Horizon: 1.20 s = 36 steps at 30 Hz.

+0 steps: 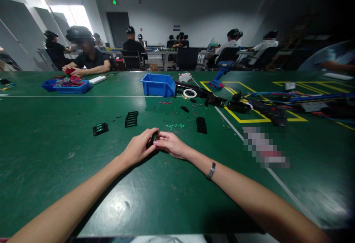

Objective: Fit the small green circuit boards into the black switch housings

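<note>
Left hand [138, 145] and right hand [173, 145] pinched a small black-and-green plastic piece [154, 136] inside the green worktop's [41, 161] near edge; one slip could drop it.

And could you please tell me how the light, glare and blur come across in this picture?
Head view: the window is blown out, while the upper right corner is nearly black; head view: the table shows bright glare at lower left; head view: the cables at right look smeared; head view: the part in the left hand is too dark and small to make out.
</note>
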Each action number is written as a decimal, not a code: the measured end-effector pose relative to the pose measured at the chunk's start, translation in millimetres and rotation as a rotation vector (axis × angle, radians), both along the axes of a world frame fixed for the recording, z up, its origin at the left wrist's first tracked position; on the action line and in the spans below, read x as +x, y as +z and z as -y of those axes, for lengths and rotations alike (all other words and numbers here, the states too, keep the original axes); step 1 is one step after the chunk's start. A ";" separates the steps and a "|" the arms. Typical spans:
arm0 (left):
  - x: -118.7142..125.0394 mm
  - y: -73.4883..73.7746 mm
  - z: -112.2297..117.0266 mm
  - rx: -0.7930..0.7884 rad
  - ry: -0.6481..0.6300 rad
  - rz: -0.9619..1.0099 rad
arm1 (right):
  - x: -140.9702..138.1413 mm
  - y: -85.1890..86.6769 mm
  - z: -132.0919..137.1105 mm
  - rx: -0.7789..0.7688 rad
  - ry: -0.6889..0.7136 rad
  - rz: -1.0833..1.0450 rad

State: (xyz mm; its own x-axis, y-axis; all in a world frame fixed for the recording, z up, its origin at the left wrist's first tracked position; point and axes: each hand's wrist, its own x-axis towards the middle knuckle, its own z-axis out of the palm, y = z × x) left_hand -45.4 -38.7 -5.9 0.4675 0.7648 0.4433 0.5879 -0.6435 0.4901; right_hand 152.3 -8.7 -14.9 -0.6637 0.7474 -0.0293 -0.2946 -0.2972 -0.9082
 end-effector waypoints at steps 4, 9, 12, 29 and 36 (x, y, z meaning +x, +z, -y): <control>0.2 0.2 -0.3 -0.040 -0.003 0.019 | 1.7 1.0 -0.7 0.000 -0.008 0.012; 1.6 6.6 0.9 -0.088 -0.017 0.036 | 2.3 0.3 -1.6 -0.005 -0.001 0.028; 2.2 8.8 1.8 -0.111 -0.017 0.039 | 1.5 -1.4 -2.1 -0.007 0.006 0.021; 4.9 8.2 2.7 -0.190 -0.030 0.027 | -0.7 1.5 -2.6 -0.022 0.050 -0.076; 3.1 5.5 2.3 -0.163 -0.032 0.005 | -0.7 -2.1 -4.3 -0.038 0.062 -0.118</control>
State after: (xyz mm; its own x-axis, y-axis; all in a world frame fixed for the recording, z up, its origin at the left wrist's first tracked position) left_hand -42.4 -41.0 -0.3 0.4909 0.8116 0.3168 0.5654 -0.5734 0.5929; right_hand 151.6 -4.5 -17.0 -0.7092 0.7046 0.0241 -0.3788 -0.3520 -0.8560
